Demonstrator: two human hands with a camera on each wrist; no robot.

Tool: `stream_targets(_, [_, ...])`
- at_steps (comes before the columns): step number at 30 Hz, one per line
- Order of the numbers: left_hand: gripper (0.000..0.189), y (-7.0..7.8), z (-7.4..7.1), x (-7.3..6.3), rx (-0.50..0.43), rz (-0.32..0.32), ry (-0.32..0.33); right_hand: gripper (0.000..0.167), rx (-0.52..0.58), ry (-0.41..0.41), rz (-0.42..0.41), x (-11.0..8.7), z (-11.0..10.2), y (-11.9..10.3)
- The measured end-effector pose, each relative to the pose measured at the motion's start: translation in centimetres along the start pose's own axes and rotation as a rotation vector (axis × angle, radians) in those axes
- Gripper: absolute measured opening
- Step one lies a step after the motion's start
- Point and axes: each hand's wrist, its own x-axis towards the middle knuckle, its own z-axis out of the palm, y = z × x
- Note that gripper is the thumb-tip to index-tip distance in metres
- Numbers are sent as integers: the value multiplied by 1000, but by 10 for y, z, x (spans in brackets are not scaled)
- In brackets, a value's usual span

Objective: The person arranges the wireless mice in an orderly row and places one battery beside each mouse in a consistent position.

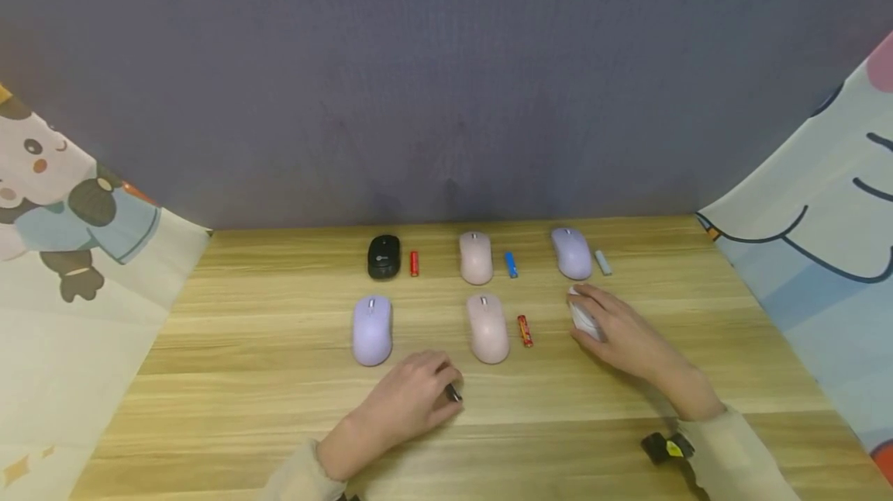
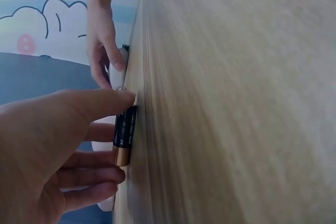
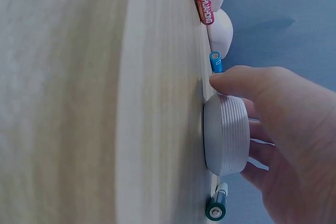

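My left hand pinches a black battery with a copper-coloured end, thumb against fingers, low over the table. In the head view the battery is mostly covered by the fingers. Over at the right, my right hand grips a white computer mouse, thumb at the near side and fingers across the far side. A battery with a green end lies beside this mouse. Left of the white mouse are a red battery and a pink mouse. A purple mouse rests beyond the left hand.
Along the back of the wooden table stand a black mouse, a red battery, a pink mouse, a blue battery, a purple mouse and a grey battery. A grey panel rises behind.
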Motion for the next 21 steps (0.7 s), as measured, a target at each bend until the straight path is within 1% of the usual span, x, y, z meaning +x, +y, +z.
stream_targets(5, [32, 1, -2, -1, 14, -56, 3, 56, 2, 9, -9, 0, -1, 0])
stream_targets(9, [31, 0, -4, -1, 19, -74, 0, 56, 4, 11, -13, 0, -1, 0])
stream_targets(14, [31, -4, -4, -1, 27, -59, 18, 56, 5, 6, -9, 0, -1, 0])
stream_targets(21, [38, -17, -5, 2, 21, -25, 56, 56, -1, 6, -10, -1, 0, 1])
